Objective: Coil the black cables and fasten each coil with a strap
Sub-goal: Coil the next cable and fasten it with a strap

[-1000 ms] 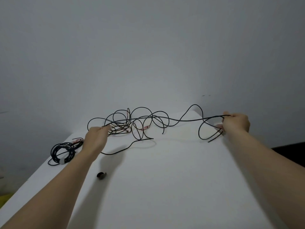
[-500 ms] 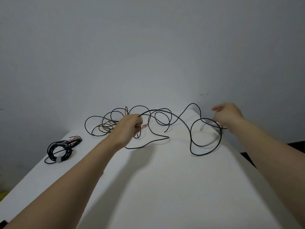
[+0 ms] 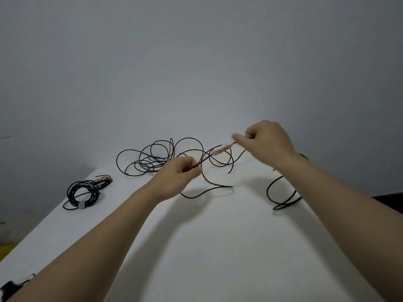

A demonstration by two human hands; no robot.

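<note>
A loose black cable (image 3: 152, 159) lies tangled in several loops at the back of the white table (image 3: 218, 247). My left hand (image 3: 180, 173) grips one strand of it just above the tabletop. My right hand (image 3: 265, 141) is raised and pinches the cable near a pinkish-red tag (image 3: 220, 150). Another loop of the same cable (image 3: 281, 192) lies under my right forearm. A finished coil (image 3: 84, 192), bound by a pale strap (image 3: 81, 204), rests at the table's left edge.
A grey wall rises right behind the table. A small dark object (image 3: 8, 288) shows at the bottom left corner. Something yellow (image 3: 5, 250) lies beyond the left edge, and a dark surface (image 3: 390, 198) sits past the right edge.
My right hand let the side loop drop and swung left and up to pinch the cable at the tag. My left hand moved right along the cable, toward the right hand.
</note>
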